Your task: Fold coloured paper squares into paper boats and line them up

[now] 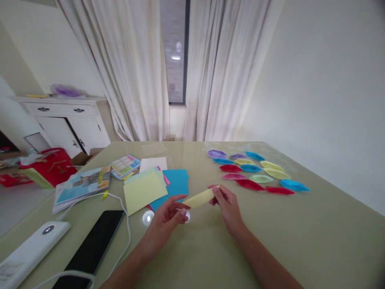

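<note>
A folded piece of pale yellow paper, long and narrow with pointed ends, is held above the table between my hands. My right hand pinches its right end between thumb and fingers. At its left end, the fingers of my left hand are curled against the paper, with the thumb a little below it. Beyond my right hand lie several folded paper boat shapes, among them a red one, a blue one and a yellow one. Left of the held piece are yellow paper sheets and blue sheets.
A black phone, a white device and a white cable lie at the front left. Behind them are a stack of booklets and a printed card. The table's far edge faces curtains; a wall stands at right.
</note>
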The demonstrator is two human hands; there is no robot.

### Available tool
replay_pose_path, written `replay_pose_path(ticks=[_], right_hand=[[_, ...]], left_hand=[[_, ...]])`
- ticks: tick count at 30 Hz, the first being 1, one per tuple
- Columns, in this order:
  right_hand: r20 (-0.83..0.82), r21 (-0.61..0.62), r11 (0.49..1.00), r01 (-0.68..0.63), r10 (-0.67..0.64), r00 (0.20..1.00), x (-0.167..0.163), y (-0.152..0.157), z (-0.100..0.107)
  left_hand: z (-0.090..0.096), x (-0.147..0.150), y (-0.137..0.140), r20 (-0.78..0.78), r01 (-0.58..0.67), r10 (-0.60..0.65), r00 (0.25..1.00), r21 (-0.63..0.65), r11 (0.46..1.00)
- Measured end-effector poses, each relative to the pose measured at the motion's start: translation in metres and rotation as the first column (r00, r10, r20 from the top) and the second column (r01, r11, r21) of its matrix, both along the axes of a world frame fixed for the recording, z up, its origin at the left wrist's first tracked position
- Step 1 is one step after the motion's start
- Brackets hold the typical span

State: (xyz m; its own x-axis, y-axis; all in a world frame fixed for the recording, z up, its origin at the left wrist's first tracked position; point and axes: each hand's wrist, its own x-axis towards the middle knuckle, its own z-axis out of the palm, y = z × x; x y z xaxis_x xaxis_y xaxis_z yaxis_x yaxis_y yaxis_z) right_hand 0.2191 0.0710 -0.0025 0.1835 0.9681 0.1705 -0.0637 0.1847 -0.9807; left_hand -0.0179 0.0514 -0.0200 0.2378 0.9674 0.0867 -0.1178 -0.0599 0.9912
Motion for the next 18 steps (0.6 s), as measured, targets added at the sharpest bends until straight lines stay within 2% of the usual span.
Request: replay_pose_path(ticks=[4,7,13,18], right_hand=[[-0.039,-0.043,0.993,-0.109,0.108,0.993,0.000,0.001,-0.002],[-0.094,-0.066,0.979,-0.194,0.188,0.978,-0.005,-0.002,-0.002],[-0.251,-0.117,0.933,-0.340,0.303,0.919,-0.007,-0.009,0.001],[-0.351,-0.156,0.893,-0.422,0.350,0.869,-0.006,-0.009,0.001]], left_hand=[[0.002,-0.002,-0.003,-0.076,-0.040,0.044,0.996,0.053,0.998],[0.004,-0.005,-0.003,-0.090,-0.005,0.011,0.996,0.059,0.998],[0.007,-0.003,-0.001,0.058,0.115,-0.115,0.992,0.009,0.993],[0.010,-0.003,0.001,0.208,0.050,-0.041,0.977,-0.036,0.998]])
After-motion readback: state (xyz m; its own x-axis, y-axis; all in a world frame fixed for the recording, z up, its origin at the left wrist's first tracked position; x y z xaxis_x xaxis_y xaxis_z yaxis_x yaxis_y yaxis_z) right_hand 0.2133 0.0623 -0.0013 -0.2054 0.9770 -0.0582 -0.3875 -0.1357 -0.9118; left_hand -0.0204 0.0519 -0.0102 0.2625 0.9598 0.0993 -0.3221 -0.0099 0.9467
